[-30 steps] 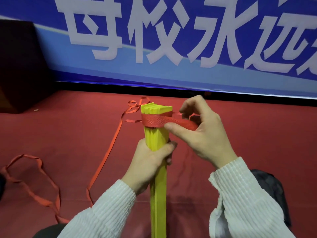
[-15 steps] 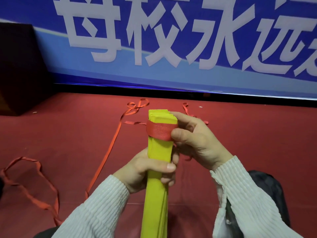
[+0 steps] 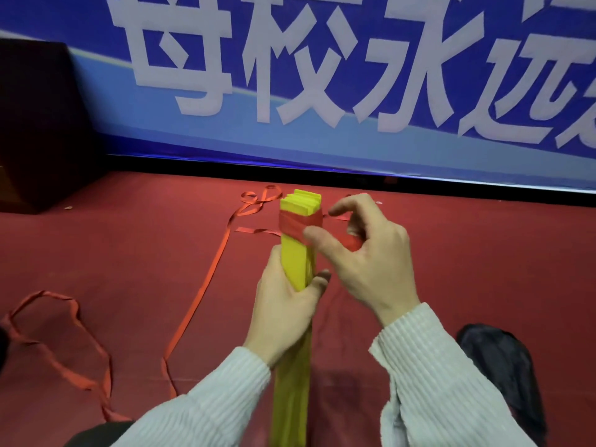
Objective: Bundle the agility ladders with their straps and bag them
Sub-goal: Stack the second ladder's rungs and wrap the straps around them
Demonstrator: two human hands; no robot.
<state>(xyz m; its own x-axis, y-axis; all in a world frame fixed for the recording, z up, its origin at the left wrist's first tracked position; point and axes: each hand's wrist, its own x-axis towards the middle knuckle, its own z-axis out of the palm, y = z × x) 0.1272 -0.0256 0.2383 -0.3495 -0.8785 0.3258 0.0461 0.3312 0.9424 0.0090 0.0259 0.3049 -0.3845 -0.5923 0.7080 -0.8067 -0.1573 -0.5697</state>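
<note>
A stack of yellow ladder rungs stands upright in front of me. My left hand grips the stack around its middle. A red strap is wound around the stack just below its top end. My right hand holds the strap beside the stack, with the thumb pressing on the wound band and the fingers curled over the strap to the right. The loose strap trails left across the red carpet in long loops.
A black bag lies on the carpet at the lower right, beside my right sleeve. A blue banner with white characters runs along the back. A dark cabinet stands at the far left.
My right hand has come out from behind the stack to its right side, pulling the strap around once more. My left hand has shifted its grip slightly up the rungs.
</note>
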